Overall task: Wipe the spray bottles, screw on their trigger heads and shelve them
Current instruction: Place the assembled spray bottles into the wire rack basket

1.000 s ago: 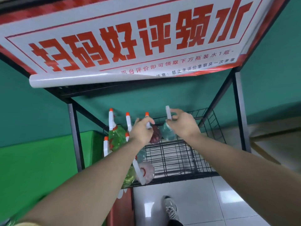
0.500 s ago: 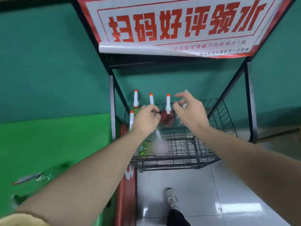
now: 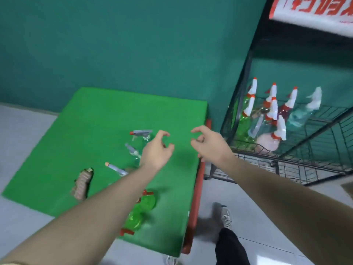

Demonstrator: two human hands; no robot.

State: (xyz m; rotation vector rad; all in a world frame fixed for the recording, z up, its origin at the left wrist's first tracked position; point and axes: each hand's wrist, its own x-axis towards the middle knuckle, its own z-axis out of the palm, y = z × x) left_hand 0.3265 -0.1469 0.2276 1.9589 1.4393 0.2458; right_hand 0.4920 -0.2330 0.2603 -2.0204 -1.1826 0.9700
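- Our left hand and right hand: both empty, fingers loosely curled, above the green table.
- Finished spray bottles stand in the wire shelf, right.
- Table: green bottles, loose trigger heads, cloth.

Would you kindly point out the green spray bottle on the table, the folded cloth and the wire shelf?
green spray bottle [image 3: 140,211], head view, on its body.
folded cloth [image 3: 82,183], head view, its middle.
wire shelf [image 3: 315,165], head view, front rim.
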